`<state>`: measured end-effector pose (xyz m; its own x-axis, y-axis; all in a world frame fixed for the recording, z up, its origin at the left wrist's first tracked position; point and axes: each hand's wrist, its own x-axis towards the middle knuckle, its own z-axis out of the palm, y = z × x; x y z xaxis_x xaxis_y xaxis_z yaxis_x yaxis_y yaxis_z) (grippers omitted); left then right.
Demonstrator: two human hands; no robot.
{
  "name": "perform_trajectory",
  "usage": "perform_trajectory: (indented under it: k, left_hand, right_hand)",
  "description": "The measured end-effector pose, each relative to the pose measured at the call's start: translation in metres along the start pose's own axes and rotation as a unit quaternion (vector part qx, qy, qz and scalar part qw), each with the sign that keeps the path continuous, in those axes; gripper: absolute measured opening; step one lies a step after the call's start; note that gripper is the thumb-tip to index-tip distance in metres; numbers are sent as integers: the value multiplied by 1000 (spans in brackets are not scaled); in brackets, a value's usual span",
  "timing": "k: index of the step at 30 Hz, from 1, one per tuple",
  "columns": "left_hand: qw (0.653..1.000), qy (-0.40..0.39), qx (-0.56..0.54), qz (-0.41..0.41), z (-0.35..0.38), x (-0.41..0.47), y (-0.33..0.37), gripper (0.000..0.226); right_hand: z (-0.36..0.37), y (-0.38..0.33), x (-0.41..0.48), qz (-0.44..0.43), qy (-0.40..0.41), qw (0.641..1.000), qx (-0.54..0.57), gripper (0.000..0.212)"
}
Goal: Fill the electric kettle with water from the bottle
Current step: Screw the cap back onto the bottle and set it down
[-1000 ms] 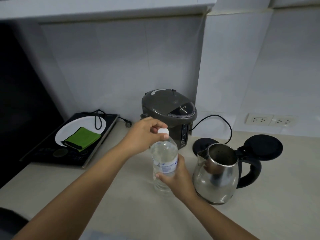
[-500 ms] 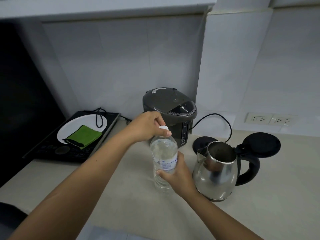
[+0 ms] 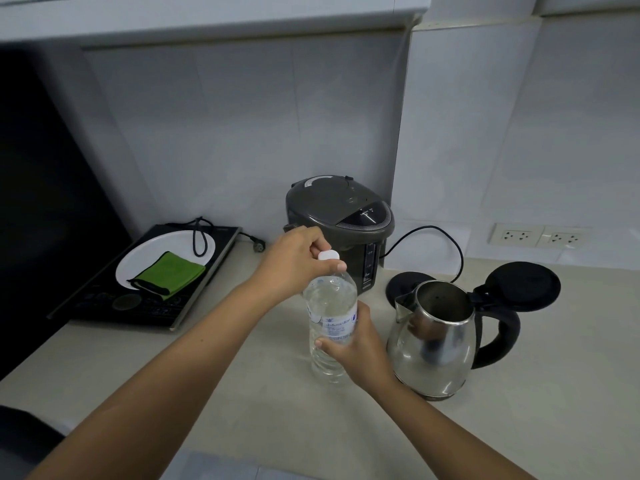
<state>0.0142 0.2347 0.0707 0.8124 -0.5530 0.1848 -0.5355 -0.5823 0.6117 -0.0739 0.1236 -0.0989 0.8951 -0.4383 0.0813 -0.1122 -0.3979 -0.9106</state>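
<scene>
A clear plastic water bottle [image 3: 330,306] stands upright on the counter, with a white cap [image 3: 328,255] on top. My left hand [image 3: 298,261] grips that cap from above and the left. My right hand [image 3: 360,348] wraps around the bottle's lower body at the label. Right beside it stands the steel electric kettle [image 3: 433,344], off its base, with its black lid [image 3: 523,285] swung open and its black handle facing right.
The kettle's round black base [image 3: 398,289] sits behind it, its cord running to the wall. A dark grey hot-water dispenser [image 3: 341,223] stands at the back. An induction cooker [image 3: 145,299] holds a white plate and green cloth [image 3: 169,273] at left. Wall sockets [image 3: 538,236] sit at right.
My left hand's fingers have shifted round the cap, which now shows more. The bottle and kettle stay in place; the view has tilted slightly.
</scene>
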Motion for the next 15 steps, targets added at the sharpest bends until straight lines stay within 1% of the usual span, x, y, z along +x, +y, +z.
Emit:
perform_trajectory:
  k: [3, 6, 9, 11, 15]
  left_hand:
    - [1000, -16, -16, 22, -3, 1, -6, 26]
    - [997, -52, -37, 43, -9, 1, -9, 30]
    - [993, -95, -10, 70, -16, 0, -8, 32]
    - [990, -119, -10, 76, -18, 0, -7, 34]
    - [989, -129, -27, 72, -19, -2, -10, 36]
  right_hand:
    - [0, -2, 0, -1, 0, 1000, -5, 81]
    - [0, -2, 0, -5, 0, 1000, -5, 80]
    - [0, -1, 0, -3, 1, 1000, -1, 81]
    - [0, -1, 0, -2, 4, 1000, 0, 81]
    - [-1, -3, -1, -3, -1, 1000, -3, 82]
